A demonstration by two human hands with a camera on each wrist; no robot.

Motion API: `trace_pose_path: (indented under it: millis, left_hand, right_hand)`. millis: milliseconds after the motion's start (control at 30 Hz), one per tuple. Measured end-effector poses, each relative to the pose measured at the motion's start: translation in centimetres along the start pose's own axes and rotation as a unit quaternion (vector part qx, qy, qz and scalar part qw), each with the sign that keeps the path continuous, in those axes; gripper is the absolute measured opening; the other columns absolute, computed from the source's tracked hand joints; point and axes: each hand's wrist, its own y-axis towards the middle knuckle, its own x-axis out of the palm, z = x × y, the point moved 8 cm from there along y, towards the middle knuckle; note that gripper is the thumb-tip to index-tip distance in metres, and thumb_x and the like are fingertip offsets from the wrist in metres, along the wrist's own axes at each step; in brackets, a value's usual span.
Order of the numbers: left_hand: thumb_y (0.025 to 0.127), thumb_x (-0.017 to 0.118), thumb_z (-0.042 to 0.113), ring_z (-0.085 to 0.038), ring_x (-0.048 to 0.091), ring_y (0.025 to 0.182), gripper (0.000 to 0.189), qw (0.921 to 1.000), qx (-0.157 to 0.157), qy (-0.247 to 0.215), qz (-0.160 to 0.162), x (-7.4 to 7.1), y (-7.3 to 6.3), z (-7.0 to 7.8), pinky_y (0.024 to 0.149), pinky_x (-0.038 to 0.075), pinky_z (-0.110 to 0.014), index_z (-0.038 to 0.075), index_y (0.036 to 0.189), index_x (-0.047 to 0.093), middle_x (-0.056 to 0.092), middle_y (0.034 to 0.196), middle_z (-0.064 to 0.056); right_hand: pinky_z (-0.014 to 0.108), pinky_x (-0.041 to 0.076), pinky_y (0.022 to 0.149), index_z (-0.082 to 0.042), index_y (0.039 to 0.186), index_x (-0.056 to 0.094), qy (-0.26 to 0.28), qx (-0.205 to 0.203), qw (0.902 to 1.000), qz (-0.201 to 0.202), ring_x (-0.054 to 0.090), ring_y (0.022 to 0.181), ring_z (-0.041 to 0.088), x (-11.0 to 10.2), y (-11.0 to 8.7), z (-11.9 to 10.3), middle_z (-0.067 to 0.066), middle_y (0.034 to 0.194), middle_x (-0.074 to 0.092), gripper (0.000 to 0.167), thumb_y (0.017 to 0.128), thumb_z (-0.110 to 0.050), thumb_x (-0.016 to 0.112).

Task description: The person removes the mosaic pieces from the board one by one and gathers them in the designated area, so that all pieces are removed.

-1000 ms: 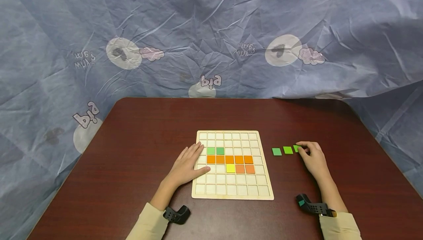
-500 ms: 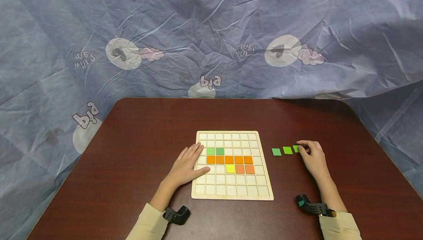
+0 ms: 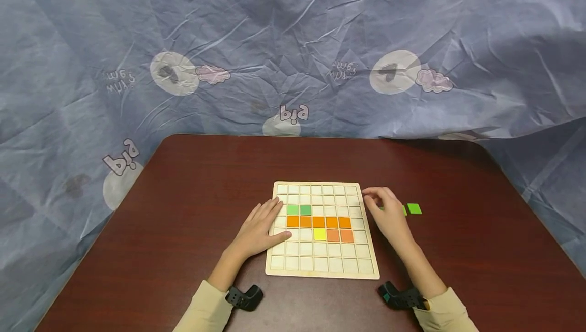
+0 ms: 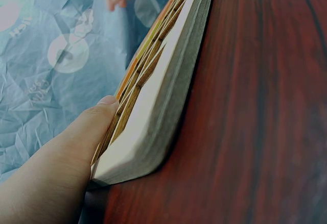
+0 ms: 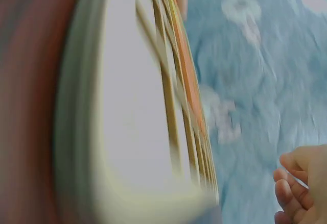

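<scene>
On the dark red table (image 3: 206, 179), the gridded wooden board (image 3: 321, 263) is being steadied, it seems, by the left hand (image 3: 260, 227), which is being rested across the left border with its fingers straight and its thumb over the cells; nothing is being gripped by it. Ten tiles are being held in the grid: counting rows from the far side, a light green tile (image 3: 292, 210) and a darker green tile (image 3: 305, 210) in the third, five orange tiles (image 3: 318, 222) in the fourth, and a yellow tile (image 3: 319, 234) with two salmon tiles (image 3: 333, 235) in the fifth. To the right of the board, loose tiles on the table are being partly hidden by the right hand (image 3: 389, 216): the outermost green tile (image 3: 414, 209) is being shown whole, the next green tile (image 3: 405, 210) only in part. The right fingertips are being held just beside the board's right edge, thumb and forefinger bent towards each other; whether anything is being pinched cannot be told. Tiles are being handled singly, by judgement, between table and grid, though the direction is not being made plain. If a cell is being filled, careful square alignment is being called for, with the board being held firm.
</scene>
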Motion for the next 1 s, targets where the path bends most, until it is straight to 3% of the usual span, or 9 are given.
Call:
trace_pose_path:
  millis: [200, 400, 633, 1000]
  left_hand:
    - [0.081, 0.047, 0.063, -0.017, 0.018, 0.141, 0.083, 1.0, 0.0, -0.001, 0.0, 0.0, 0.1, 0.1, 0.116, 0.013, -0.039, 0.017, 0.146, 0.023, 0.02, 0.152, 0.0]
    - [0.08, 0.049, 0.062, -0.019, 0.022, 0.139, 0.082, 0.9999, 0.004, -0.008, 0.011, 0.0, 0.1, 0.2, 0.114, 0.016, -0.041, 0.016, 0.145, 0.027, 0.024, 0.151, -0.001]
    - [0.081, 0.048, 0.062, -0.017, 0.02, 0.14, 0.083, 1.0, -0.003, -0.005, 0.002, 0.0, 0.2, 0.1, 0.115, 0.013, -0.04, 0.017, 0.145, 0.025, 0.022, 0.152, 0.0]
    - [0.081, 0.047, 0.063, -0.016, 0.018, 0.14, 0.083, 0.9999, -0.008, 0.0, -0.006, 0.0, 0.0, 0.1, 0.116, 0.012, -0.039, 0.017, 0.146, 0.023, 0.02, 0.152, 0.001]
  right_hand:
    - [0.02, 0.038, 0.059, -0.012, 0.103, 0.065, 0.046, -0.001, 0.9965, -0.069, 0.048, 0.078, 0.013, 4.4, -0.2, -3.8, 0.001, 0.089, 0.057, 0.017, 0.088, -0.016, 0.057]
    - [0.025, 0.043, 0.066, -0.011, 0.103, 0.065, 0.054, -0.002, 0.9918, -0.116, 0.051, 0.08, 0.014, 8.2, -0.5, -6.1, 0.001, 0.089, 0.058, 0.018, 0.088, -0.018, 0.058]
    - [0.027, 0.045, 0.072, -0.012, 0.103, 0.066, 0.058, 0.02, 0.9894, -0.132, 0.05, 0.08, 0.013, 10.9, -0.6, -6.2, 0.0, 0.091, 0.056, 0.02, 0.086, -0.021, 0.061]
    - [0.024, 0.04, 0.068, -0.015, 0.101, 0.068, 0.012, -0.025, 0.9892, -0.144, 0.044, 0.074, 0.011, 12.2, -0.9, -5.8, 0.0, 0.092, 0.054, 0.019, 0.084, -0.021, 0.064]
